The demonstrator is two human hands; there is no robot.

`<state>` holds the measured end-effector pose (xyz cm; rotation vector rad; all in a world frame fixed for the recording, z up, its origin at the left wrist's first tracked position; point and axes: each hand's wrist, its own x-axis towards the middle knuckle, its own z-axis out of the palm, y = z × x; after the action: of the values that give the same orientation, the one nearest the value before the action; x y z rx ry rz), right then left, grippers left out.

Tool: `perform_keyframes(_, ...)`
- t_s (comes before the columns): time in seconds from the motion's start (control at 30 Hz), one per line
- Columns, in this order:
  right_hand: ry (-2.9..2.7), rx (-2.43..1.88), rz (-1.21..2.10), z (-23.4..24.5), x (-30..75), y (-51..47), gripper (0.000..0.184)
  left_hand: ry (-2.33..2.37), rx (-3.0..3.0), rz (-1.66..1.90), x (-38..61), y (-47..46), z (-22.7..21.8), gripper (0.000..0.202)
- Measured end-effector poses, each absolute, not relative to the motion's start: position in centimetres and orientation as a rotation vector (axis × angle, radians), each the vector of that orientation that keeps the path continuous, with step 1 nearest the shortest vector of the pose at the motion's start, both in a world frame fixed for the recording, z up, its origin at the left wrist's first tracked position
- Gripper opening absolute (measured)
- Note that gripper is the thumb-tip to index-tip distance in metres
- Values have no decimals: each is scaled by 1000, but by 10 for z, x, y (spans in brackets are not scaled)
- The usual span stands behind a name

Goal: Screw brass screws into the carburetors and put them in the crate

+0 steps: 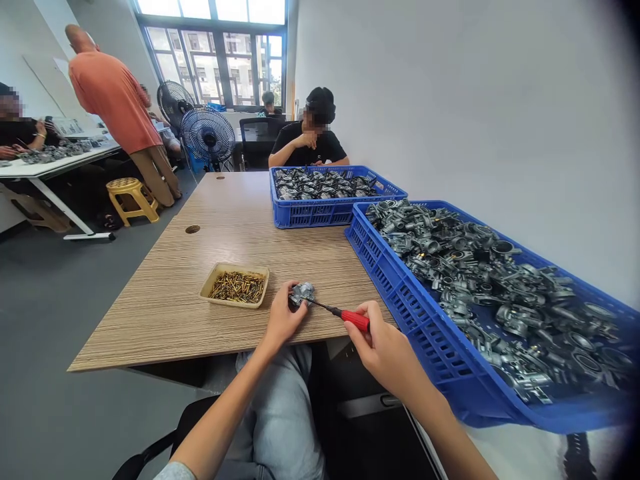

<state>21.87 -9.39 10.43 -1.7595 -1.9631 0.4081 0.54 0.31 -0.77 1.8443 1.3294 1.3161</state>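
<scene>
My left hand (285, 319) is closed around a small grey metal casting (303, 293), holding it just above or on the wooden table near its front edge. In my right hand (375, 340) is a screwdriver (354, 319) with a red and black handle, gripped between thumb and fingers. Its dark shaft points left, and the tip meets the casting; the exact contact spot is too small to make out. Left of my left hand stands a beige tray (204, 293) filled with small brass-coloured pieces (237, 287).
A blue crate (400, 300) heaped with metal castings (460, 267) borders my right arm. Behind it, another blue crate (310, 215) holds dark metal parts. A person (313, 130) sits across the table (170, 300). Fans (207, 133) and a yellow stool (132, 199) stand at left.
</scene>
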Motion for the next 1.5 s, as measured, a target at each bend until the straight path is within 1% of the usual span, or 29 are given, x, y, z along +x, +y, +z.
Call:
perform_keyframes(0.1, -1950, -1912, 261, 101, 219, -91, 28, 1334, 1841, 1314, 6, 3, -7, 46)
perform_keyframes(0.17, -1929, -1965, 242, 100, 219, -90, 32, 1338, 1839, 1315, 6, 3, -7, 46)
perform_keyframes(0.3, -1903, -1818, 402, 104, 217, -92, 24, 1339, 1837, 1327, 6, 3, -6, 46)
perform_keyframes(0.37, -1913, -1707, 475, 106, 216, -94, 26, 1338, 1837, 1331, 6, 3, -6, 45)
perform_keyframes(0.43, -1934, -1659, 492, 106, 215, -96, 23, 1335, 1834, 1331, 6, 3, -7, 44)
perform_keyframes(0.53, -1960, -1739, 377, 104, 217, -94, 18, 1328, 1829, 1324, 6, 3, -7, 44)
perform_keyframes(0.63, -1962, -1917, 181, 100, 220, -90, 25, 1334, 1831, 1321, 6, 3, -7, 44)
perform_keyframes(0.7, -1959, -1970, 145, 99, 221, -89, 28, 1341, 1835, 1323, 6, 3, -8, 45)
perform_keyframes(0.8, -1970, -1824, 320, 102, 219, -92, 22, 1342, 1842, 1327, 6, 3, -8, 45)
perform_keyframes(0.87, -1975, -1672, 482, 105, 218, -95, 22, 1339, 1842, 1331, 6, 3, -8, 45)
perform_keyframes(0.93, -1984, -1597, 561, 107, 217, -97, 20, 1332, 1838, 1334, 6, 3, -7, 45)
perform_keyframes(1.03, -1986, -1687, 470, 104, 219, -94, 17, 1323, 1837, 1334, 6, 3, -7, 45)
perform_keyframes(1.13, -1980, -1899, 291, 99, 222, -90, 26, 1333, 1835, 1333, 6, 3, -8, 45)
perform_keyframes(1.2, -1984, -1959, 236, 99, 223, -89, 30, 1342, 1832, 1332, 6, 3, -9, 45)
perform_keyframes(1.3, -1981, -1830, 329, 102, 221, -91, 25, 1346, 1832, 1327, 6, 4, -10, 46)
perform_keyframes(1.4, -1978, -1643, 480, 105, 220, -94, 24, 1340, 1832, 1316, 5, 4, -9, 46)
perform_keyframes(1.5, -1987, -1657, 473, 104, 220, -93, 18, 1341, 1826, 1305, 5, 4, -8, 46)
